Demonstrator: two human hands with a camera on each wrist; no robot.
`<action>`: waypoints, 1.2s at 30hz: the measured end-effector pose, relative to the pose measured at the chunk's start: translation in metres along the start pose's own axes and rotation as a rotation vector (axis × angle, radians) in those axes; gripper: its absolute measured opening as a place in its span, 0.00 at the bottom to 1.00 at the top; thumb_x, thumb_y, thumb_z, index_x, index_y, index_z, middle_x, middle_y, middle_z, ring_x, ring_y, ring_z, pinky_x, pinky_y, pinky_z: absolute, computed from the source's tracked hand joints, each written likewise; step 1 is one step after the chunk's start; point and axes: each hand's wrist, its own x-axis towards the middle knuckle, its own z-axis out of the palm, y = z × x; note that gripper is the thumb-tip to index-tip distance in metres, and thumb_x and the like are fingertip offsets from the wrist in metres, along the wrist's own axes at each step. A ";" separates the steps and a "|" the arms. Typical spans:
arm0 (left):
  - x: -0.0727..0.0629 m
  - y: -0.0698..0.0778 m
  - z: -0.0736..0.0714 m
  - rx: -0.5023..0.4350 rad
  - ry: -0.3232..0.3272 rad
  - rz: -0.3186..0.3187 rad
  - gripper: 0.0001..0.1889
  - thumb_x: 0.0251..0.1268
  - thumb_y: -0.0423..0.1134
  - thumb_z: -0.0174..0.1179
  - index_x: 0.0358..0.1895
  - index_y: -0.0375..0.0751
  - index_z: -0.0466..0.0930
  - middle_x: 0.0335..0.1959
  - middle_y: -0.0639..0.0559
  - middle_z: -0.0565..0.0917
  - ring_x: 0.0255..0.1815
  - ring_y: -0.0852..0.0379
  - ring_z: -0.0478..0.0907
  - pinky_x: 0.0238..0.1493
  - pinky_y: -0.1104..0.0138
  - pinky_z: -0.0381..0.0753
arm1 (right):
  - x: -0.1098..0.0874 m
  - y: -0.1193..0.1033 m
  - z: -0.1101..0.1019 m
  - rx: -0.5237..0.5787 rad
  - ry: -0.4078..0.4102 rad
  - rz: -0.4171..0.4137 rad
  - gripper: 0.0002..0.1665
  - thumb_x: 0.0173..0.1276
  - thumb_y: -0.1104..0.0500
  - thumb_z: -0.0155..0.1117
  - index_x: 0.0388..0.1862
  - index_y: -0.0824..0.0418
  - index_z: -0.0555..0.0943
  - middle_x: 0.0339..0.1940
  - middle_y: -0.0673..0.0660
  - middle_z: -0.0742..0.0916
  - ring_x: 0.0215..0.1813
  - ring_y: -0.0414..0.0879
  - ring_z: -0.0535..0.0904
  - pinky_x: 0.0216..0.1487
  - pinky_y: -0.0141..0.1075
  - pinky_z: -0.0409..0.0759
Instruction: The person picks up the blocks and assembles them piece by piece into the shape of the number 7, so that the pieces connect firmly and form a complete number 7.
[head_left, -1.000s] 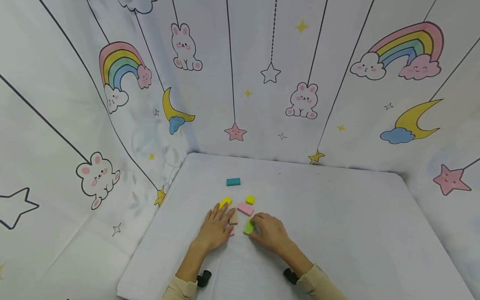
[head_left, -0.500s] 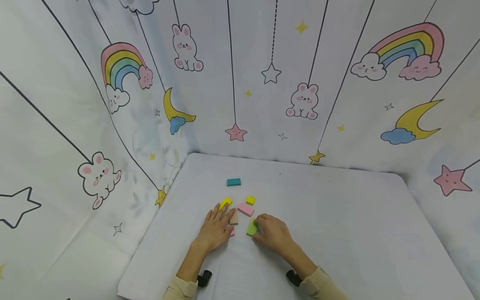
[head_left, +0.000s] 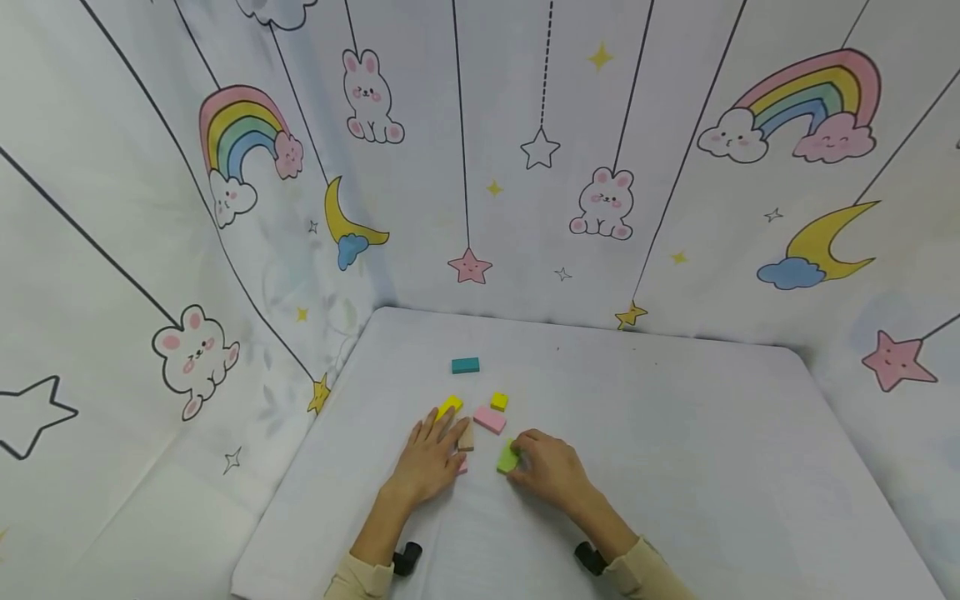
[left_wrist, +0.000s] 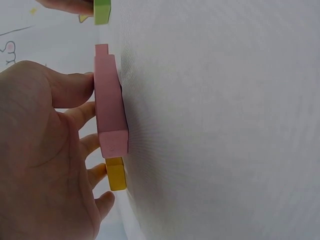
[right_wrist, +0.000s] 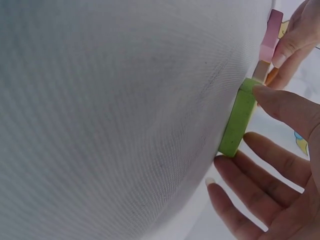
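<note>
My left hand (head_left: 426,458) lies spread over several small blocks. Its fingers touch a yellow block (head_left: 451,405) and a tan wooden block (head_left: 467,437). Beside the thumb is a pink block (left_wrist: 111,95), mostly hidden under the hand in the head view. My right hand (head_left: 551,468) pinches a light green block (head_left: 507,458) at the table surface, thumb at the near end and fingers at the far end. In the right wrist view the green block (right_wrist: 238,120) stands close to the cloth, its long side showing.
Beyond the hands lie another pink block (head_left: 490,419), a small yellow block (head_left: 499,402) and a teal block (head_left: 465,365) farther back. White cloth covers the table (head_left: 675,458). A printed fabric backdrop (head_left: 517,217) rises behind and at the sides.
My right hand has slid the green block a little to the right, away from the other blocks. The left hand has stayed in place.
</note>
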 end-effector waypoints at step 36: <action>0.001 0.002 -0.001 0.025 -0.034 -0.035 0.31 0.80 0.51 0.51 0.82 0.52 0.63 0.84 0.45 0.59 0.85 0.37 0.48 0.80 0.39 0.50 | -0.020 0.020 -0.008 -0.024 0.053 0.049 0.25 0.52 0.47 0.86 0.47 0.54 0.89 0.54 0.52 0.89 0.56 0.49 0.85 0.55 0.45 0.85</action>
